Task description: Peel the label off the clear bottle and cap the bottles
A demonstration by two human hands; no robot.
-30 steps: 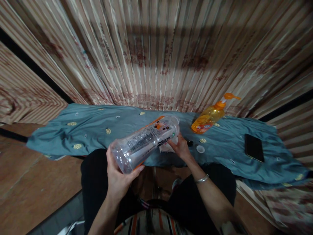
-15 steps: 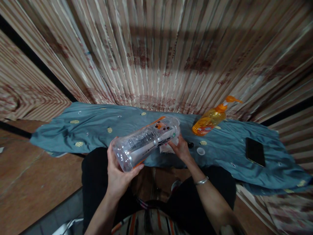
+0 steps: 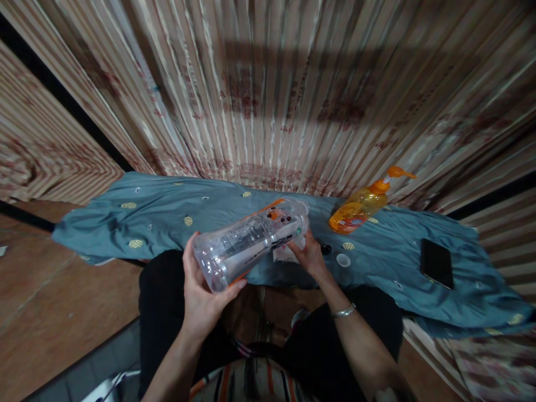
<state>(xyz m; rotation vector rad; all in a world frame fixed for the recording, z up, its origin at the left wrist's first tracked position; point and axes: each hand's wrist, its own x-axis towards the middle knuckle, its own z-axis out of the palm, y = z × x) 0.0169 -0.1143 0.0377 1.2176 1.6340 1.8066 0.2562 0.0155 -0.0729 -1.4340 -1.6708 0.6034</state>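
Observation:
A large clear plastic bottle (image 3: 251, 243) with an orange and dark printed label lies tilted across both hands, above the cloth's front edge. My left hand (image 3: 205, 301) wraps round its near, left end, thumb along the underside. At the far, right end, my right hand (image 3: 310, 254) closes on the bottle from below; some of its fingers are hidden behind the plastic. Under the bottle, beside my right fingers, a piece of white tissue (image 3: 285, 254) shows in part. A small white round cap (image 3: 343, 260) and a small dark object (image 3: 326, 249) lie right of that hand.
The narrow surface is covered by a blue-green cloth (image 3: 167, 204). An orange pump bottle (image 3: 355, 209) leans toward the back right, and a dark phone-like slab (image 3: 436, 262) lies at the right. Behind hangs a striped curtain (image 3: 268, 111); black poles (image 3: 71, 106) frame the sides.
The view has shifted very slightly. Both hands keep the same hold on the plastic bottle, with hardly any movement.

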